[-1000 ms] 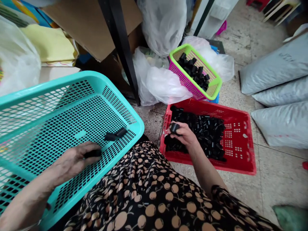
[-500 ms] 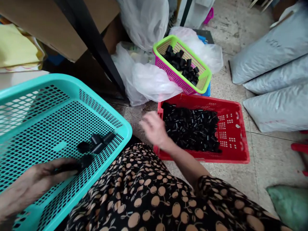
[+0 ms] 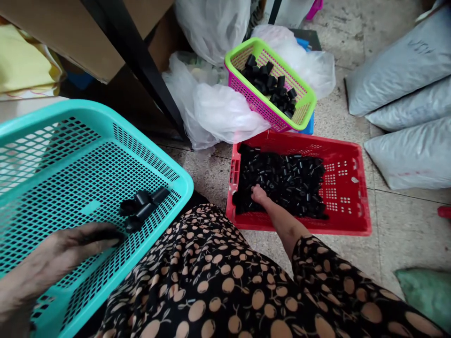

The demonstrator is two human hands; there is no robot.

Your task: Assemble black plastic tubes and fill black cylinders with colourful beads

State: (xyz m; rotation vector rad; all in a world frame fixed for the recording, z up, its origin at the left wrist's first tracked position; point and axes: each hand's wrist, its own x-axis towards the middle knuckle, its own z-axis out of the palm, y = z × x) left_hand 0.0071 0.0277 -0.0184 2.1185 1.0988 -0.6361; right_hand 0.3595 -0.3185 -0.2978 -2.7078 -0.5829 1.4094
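Note:
My left hand [image 3: 66, 249] lies inside the teal mesh basket [image 3: 116, 123] on my lap. Its fingers are closed round a black plastic piece. Just beyond its fingertips sits a small cluster of black tube pieces [image 3: 143, 207]. My right hand [image 3: 259, 193] reaches down into the red crate [image 3: 352, 192] on the floor. Its fingers are curled into the near-left part of the pile of black pieces [image 3: 289, 180], and what they hold is hidden.
A green-rimmed pink basket [image 3: 306, 105] with more black pieces stands behind the crate. Clear plastic bags [image 3: 225, 115] lie left of it. Grey sacks [image 3: 405, 61] line the right. A black table leg [image 3: 141, 65] and cardboard box [image 3: 42, 28] stand behind the teal basket.
My right hand carried a black piece from the crate toward the teal basket and has gone back into the crate. The cluster in the teal basket has grown. My left hand slid back.

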